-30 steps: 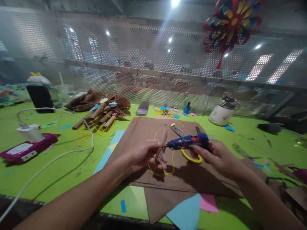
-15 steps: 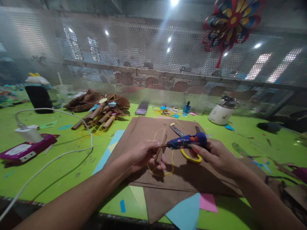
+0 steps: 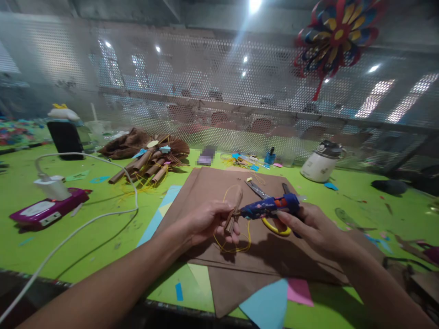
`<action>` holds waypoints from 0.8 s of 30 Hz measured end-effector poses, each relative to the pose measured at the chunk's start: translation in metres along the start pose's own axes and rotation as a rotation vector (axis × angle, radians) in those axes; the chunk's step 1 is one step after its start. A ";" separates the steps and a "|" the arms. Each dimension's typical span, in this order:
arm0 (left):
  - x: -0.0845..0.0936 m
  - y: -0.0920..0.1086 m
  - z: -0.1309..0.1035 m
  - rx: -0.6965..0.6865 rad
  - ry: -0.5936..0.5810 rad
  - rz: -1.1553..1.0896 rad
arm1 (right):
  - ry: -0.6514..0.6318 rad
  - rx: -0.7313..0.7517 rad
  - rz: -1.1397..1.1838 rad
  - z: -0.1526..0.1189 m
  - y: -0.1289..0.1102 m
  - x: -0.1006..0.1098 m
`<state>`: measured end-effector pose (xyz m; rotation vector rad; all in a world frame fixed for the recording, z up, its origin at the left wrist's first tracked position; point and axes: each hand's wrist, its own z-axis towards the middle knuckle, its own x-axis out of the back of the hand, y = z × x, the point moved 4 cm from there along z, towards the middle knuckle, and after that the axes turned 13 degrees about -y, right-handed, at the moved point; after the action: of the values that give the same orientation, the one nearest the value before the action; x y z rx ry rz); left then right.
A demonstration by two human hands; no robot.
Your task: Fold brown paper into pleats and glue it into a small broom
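Note:
My left hand (image 3: 209,223) is closed on a small folded brown paper piece (image 3: 235,208), held tilted above brown paper sheets (image 3: 192,201). Yellow string (image 3: 249,237) loops from that piece. In my right hand (image 3: 313,228) is a blue glue gun (image 3: 269,206), its nozzle at the paper piece, touching or nearly so. Yellow-handled scissors (image 3: 277,229) lie under the glue gun, partly hidden by it.
Rolled brown paper pieces (image 3: 147,164) with string lie at the back left. A purple power strip (image 3: 50,210) with a white cable (image 3: 82,224) is on the left. A white jug (image 3: 320,162) stands back right. Blue paper (image 3: 265,304) and pink paper (image 3: 299,291) lie in front.
The whole view has shifted slightly, so things appear a little further right. Both hands keep their holds, and the glue gun stays at the paper piece.

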<state>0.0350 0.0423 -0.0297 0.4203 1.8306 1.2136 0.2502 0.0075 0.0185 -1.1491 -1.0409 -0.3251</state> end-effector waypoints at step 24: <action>0.002 -0.002 0.001 0.017 -0.016 0.028 | -0.069 0.013 0.055 -0.001 0.000 -0.006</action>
<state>0.0355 0.0429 -0.0327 0.4653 1.8285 1.2113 0.2482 0.0048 0.0134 -1.1818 -1.0680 -0.2365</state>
